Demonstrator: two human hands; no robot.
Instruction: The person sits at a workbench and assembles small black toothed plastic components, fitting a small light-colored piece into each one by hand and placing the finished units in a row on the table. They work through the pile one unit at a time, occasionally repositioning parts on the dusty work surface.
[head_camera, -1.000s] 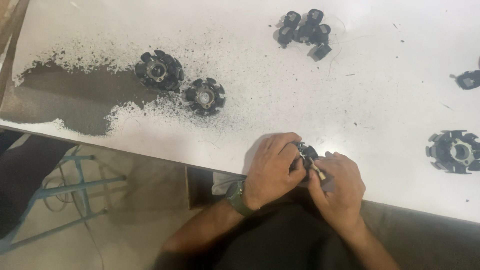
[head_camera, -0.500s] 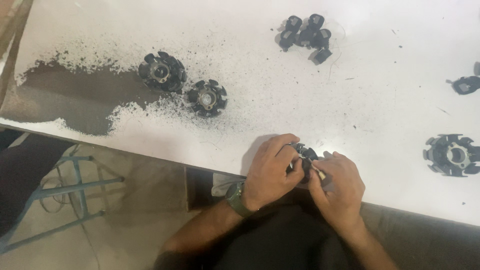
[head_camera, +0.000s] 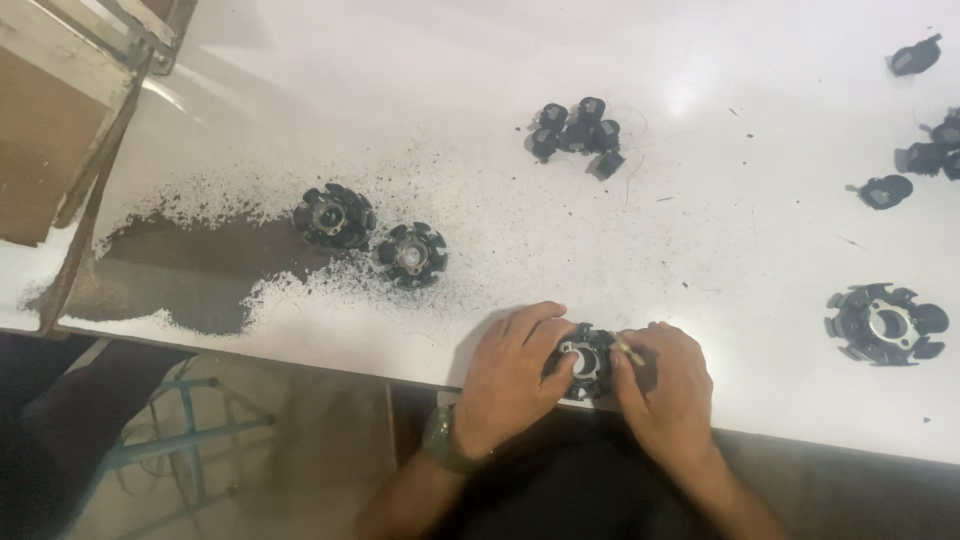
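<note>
Four black round toothed stator cores are showing: one (head_camera: 584, 362) between two hands, two (head_camera: 334, 215) (head_camera: 411, 253) sitting in the dark grit, one (head_camera: 886, 323) lying at the right. One cluster of small black coil pieces (head_camera: 577, 135) is lying top centre, exact number unclear. Four more loose black pieces (head_camera: 886, 190) are sitting at the right edge.

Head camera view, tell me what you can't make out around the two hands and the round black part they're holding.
- Round black part: head view, its sides covered by left hand and right hand.
- Small pale thing at the right fingertips: too small to identify.
- Small black pieces at the right edge: partly cut off by the frame.
- Table underside: hidden.
</note>
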